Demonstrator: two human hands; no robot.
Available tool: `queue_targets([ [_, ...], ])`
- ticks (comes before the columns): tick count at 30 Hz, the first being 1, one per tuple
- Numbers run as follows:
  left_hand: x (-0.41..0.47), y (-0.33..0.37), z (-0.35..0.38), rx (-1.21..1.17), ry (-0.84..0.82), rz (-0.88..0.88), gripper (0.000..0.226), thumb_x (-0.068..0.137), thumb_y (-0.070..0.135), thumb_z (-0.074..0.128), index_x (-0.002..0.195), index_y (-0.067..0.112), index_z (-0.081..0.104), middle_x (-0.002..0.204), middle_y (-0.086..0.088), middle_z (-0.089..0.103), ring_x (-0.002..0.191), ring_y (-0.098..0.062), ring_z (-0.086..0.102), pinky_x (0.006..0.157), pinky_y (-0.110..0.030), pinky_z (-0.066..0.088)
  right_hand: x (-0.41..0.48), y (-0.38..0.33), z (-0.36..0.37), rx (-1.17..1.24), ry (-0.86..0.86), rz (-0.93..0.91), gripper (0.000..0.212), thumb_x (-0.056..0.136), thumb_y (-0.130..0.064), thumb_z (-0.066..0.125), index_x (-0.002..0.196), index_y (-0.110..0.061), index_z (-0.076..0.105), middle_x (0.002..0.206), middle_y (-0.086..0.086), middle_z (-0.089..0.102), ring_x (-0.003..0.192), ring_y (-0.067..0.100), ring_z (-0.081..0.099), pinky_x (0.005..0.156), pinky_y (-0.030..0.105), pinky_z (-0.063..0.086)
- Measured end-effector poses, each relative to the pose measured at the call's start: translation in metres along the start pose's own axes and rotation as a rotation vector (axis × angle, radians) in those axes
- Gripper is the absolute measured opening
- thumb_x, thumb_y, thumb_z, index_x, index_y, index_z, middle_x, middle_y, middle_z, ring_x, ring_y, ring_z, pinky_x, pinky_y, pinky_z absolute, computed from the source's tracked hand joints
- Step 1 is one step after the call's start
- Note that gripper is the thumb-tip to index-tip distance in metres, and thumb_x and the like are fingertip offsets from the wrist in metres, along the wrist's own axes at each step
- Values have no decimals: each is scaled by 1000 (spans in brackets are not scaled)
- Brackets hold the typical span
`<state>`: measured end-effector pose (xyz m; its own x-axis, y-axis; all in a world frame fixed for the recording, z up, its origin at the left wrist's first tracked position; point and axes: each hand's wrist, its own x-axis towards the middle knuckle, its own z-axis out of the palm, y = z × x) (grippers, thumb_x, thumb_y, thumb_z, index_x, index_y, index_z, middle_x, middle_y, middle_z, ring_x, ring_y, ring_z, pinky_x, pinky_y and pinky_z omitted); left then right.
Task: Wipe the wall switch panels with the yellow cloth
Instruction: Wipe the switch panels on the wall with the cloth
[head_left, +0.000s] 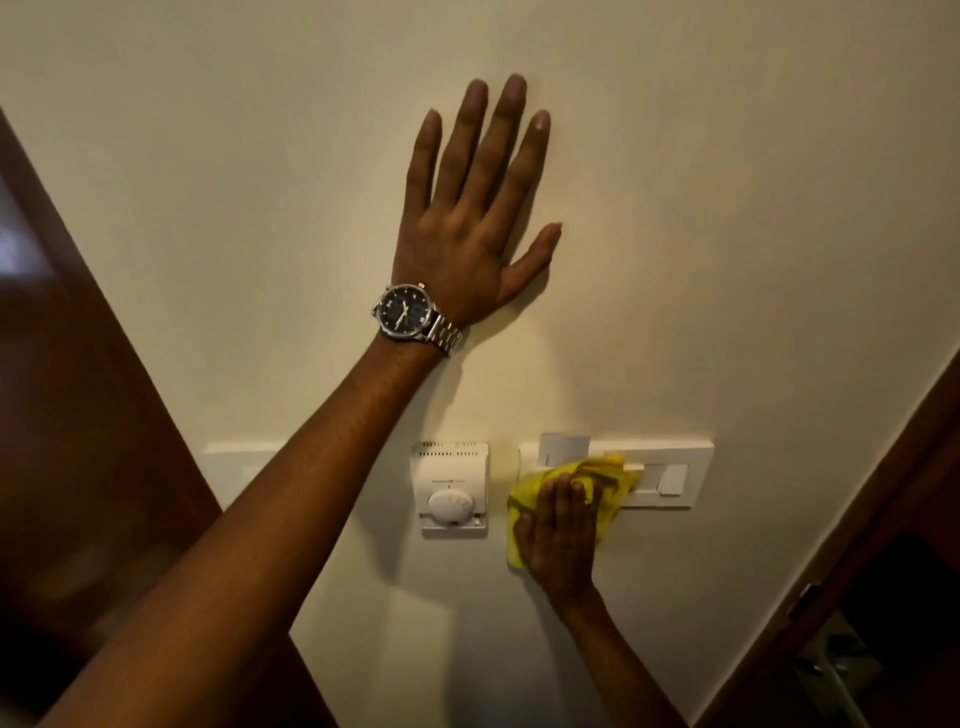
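The right hand (558, 530) lies flat, fingers together, pressing the yellow cloth (587, 483) against the left end of the long switch panel (670, 470). The cloth is bunched under the palm and spills out above the fingertips and down the left of the hand. The left hand (475, 208) is spread open, palm flat on the bare wall (727, 208) well above the panels, holding nothing; a wristwatch (410, 317) sits on that wrist.

The long switch panel runs horizontally, and its uncovered part stretches to the right of the right hand, so the wiping stroke probably has to travel rightward along that axis. The right hand is much the nearer one to it. The panel looks white, with rocker switches near its right end. Just left of the cloth is a white thermostat (453, 488) with a round dial, and further left another white panel (234, 462) is partly hidden behind the left forearm.
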<state>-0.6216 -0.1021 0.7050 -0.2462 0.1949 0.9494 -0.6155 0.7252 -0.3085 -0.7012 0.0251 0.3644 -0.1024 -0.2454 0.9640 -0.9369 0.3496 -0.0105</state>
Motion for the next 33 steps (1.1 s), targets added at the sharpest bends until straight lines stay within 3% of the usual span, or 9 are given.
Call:
queue_targets([
  [3,0,1,0,4,0,-2,72,105,60,45,157,11,44,162,-19,42,152,-40,36,126,-60,28,8,-3,6,-20,9,73,62,107,-30,36,157,1,15,166,19,9,155,36,11,120,58,23],
  [5,1,1,2,12,6,-5,72,104,61,46,156,10,46,160,-20,44,150,-41,38,125,-59,27,31,-4,11,35,45,141,63,106,-29,40,156,1,17,166,19,11,154,37,13,125,58,16],
  [11,2,2,-2,4,0,-3,72,103,59,50,154,9,48,159,-21,45,149,-42,40,124,-60,29,-14,11,-2,-48,-15,15,61,109,-30,32,157,0,11,167,18,5,155,35,8,126,52,12],
  [15,1,1,1,26,19,-9,72,104,62,46,154,10,48,158,-21,47,148,-42,42,124,-59,29,31,8,5,67,26,244,63,107,-30,34,157,0,10,167,18,5,155,38,9,127,52,9],
  [17,2,1,0,22,22,-12,72,104,63,43,154,11,48,158,-20,47,148,-41,42,124,-59,30,38,8,4,95,34,272,63,107,-30,33,157,-1,8,167,17,4,155,37,8,128,50,8],
  [20,2,3,-4,37,-5,-16,72,104,62,47,154,10,48,158,-21,47,148,-43,42,124,-60,30,-1,12,-7,11,-6,159,62,108,-29,31,157,-1,8,167,17,2,155,35,7,127,49,11],
  [25,2,4,-3,30,21,-9,72,104,62,45,154,10,48,158,-21,47,148,-42,43,123,-60,31,34,4,-1,77,12,290,63,108,-29,36,157,-1,8,167,17,3,155,38,8,128,50,10],
  [29,1,1,-1,1,11,-20,73,105,63,42,155,11,46,158,-20,46,148,-42,42,124,-59,30,23,4,-10,87,21,204,69,109,-34,39,158,-3,2,168,15,-3,156,35,3,125,52,18],
  [33,-1,1,3,-10,17,-10,72,104,62,45,154,10,48,158,-21,47,148,-42,43,124,-59,30,51,-6,-30,272,22,459,94,100,-50,50,157,-19,-17,166,-4,-17,154,17,-5,114,55,29],
])
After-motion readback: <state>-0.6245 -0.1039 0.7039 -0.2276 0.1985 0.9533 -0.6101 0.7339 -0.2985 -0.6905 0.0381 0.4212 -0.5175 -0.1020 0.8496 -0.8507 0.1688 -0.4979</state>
